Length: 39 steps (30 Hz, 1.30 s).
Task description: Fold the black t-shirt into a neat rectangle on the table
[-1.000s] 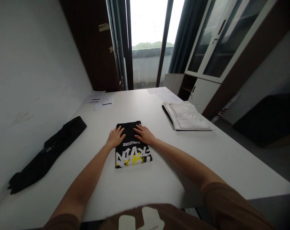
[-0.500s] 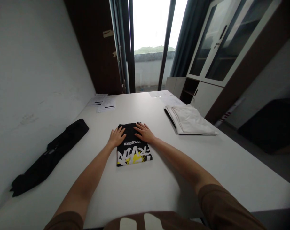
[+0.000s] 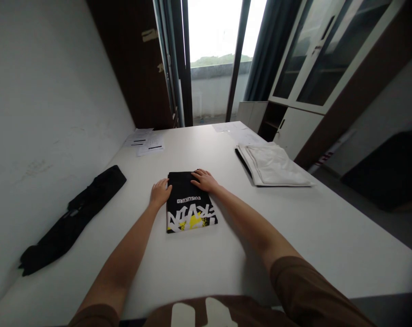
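A black folded T-shirt lies flat on the white table, with white lettering and a yellow print on its near half. My left hand is at the shirt's left edge, its thumb over the cloth and its fingers stretched along the far left side. Across from it, my right hand rests on the far right corner, fingers extended and slightly apart over the fabric. Whether any fingertips reach under the shirt cannot be seen.
A long black folded garment lies along the wall on the left. White folded cloths are stacked at the right, with something black beneath. Paper sheets lie at the far left of the table. A glass-door cabinet stands beyond.
My left hand has slid left from the shirt's top to its edge. My right hand has shifted slightly toward the far right corner. The shirt looks unchanged; the camera view has tilted slightly.
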{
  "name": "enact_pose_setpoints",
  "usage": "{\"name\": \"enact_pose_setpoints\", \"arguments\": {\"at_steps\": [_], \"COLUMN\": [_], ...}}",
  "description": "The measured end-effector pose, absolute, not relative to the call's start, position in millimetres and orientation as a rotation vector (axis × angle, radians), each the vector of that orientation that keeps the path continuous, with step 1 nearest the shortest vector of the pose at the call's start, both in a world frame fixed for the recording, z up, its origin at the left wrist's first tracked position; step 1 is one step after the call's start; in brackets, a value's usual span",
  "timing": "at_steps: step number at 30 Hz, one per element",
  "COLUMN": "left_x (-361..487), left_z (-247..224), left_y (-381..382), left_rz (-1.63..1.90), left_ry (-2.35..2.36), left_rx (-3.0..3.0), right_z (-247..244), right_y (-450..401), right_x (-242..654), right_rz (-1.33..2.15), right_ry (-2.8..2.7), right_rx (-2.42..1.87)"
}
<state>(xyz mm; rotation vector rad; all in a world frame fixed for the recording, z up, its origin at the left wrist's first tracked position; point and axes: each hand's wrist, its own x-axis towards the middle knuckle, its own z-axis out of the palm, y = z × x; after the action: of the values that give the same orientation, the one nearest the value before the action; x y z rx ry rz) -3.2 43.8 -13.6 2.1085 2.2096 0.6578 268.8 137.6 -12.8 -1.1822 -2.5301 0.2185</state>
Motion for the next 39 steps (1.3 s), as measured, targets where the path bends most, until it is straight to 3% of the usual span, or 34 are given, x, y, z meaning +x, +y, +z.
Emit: {"name": "enact_pose_setpoints", "arguments": {"at_steps": [8, 16, 23, 39], "left_x": [1.1, 13.7, 19.1, 12.3], "left_z": [-15.1, 0.5, -13.0, -19.9], "left_y": [40.9, 35.4, 36.9, 40.8], "left_rz": [0.546, 0.821, 0.496, 0.441], "left_ry": [2.032, 1.985, 2.058, 2.173], "left_rx": [2.239, 2.311, 2.282, 2.205], "right_z": [-11.4, 15.8, 5.3, -3.7], "right_y": [121.3, 99.5, 99.8, 101.2], "right_x": [271.2, 264.7, 257.7, 252.6], "right_rz": [0.148, 0.120, 0.116, 0.081], "right_ry": [-2.424, -2.366, -2.519, -2.546], "right_rx": [-1.239, -0.949, -0.935, -0.977]}}
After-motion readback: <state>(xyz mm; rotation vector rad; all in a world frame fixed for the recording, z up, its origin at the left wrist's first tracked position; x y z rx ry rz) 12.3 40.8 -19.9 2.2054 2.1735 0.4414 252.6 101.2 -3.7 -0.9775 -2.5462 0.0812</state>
